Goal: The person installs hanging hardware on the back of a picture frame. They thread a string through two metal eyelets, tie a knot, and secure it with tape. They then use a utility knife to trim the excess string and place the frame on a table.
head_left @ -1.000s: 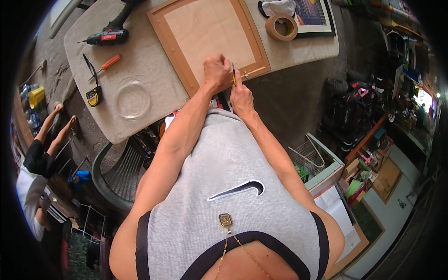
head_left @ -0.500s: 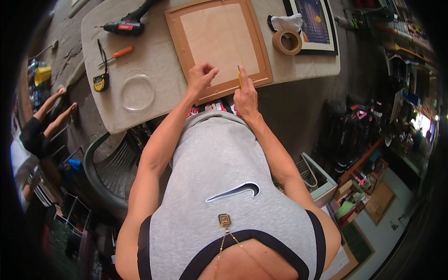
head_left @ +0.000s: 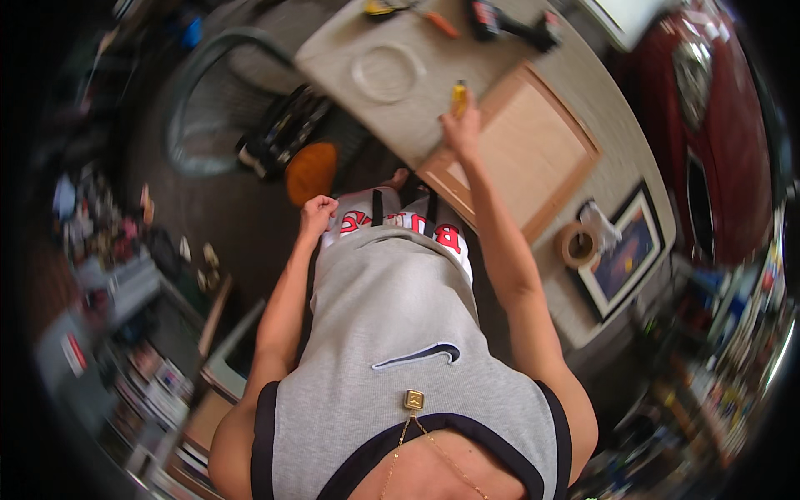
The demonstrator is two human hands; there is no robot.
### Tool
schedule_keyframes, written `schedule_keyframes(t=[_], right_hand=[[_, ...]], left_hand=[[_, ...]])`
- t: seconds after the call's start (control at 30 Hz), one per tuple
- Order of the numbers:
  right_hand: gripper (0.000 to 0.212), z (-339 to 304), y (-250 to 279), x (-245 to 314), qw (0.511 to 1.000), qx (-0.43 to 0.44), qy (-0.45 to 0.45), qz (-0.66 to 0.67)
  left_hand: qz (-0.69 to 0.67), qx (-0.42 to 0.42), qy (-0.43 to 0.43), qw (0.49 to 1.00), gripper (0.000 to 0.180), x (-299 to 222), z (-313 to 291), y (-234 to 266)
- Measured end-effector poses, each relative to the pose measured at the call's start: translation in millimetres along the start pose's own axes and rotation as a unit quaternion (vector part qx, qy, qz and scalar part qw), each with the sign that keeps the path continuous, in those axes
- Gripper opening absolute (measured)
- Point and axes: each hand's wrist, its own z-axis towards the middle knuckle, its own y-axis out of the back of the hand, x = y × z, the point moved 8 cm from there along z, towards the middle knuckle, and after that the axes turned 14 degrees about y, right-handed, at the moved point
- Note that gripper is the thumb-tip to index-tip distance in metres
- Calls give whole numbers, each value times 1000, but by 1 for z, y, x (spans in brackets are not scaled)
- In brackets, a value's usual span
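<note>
My right hand (head_left: 461, 129) is closed around a small yellow utility knife (head_left: 459, 97), its yellow end pointing up past my fingers. It is above the near left edge of a brown-bordered picture frame (head_left: 577, 129), which lies with its pale backing panel (head_left: 525, 150) upward. My left hand (head_left: 317, 215) hangs off the table beside my shorts, with its fingers curled and nothing visible in them. A roll of brown tape (head_left: 577, 245) lies by the frame, partly over a black-framed picture (head_left: 629, 254) with a crumpled white cloth (head_left: 598, 223) against it.
The pale table (head_left: 333, 50) also holds a clear coil (head_left: 387, 72), an orange-handled screwdriver (head_left: 442, 24), a tape measure (head_left: 379, 8) and a cordless drill (head_left: 517, 29). A green plastic chair (head_left: 177, 137) stands left, and a dark red motorbike (head_left: 721, 158) is beyond the table.
My view and body have turned, so the table now lies to the right. My left hand has left the frame and dropped to my side. My right hand still holds the utility knife.
</note>
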Motion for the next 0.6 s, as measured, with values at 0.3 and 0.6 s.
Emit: schedule_keyframes(t=[0.3, 0.6], right_hand=[[83, 56, -40, -3, 991, 18, 19, -128], [59, 14, -71, 104, 933, -47, 184, -304]], left_hand=[[-245, -209, 269, 908, 17, 297, -98, 31], [-300, -180, 338, 874, 15, 362, -137, 10]])
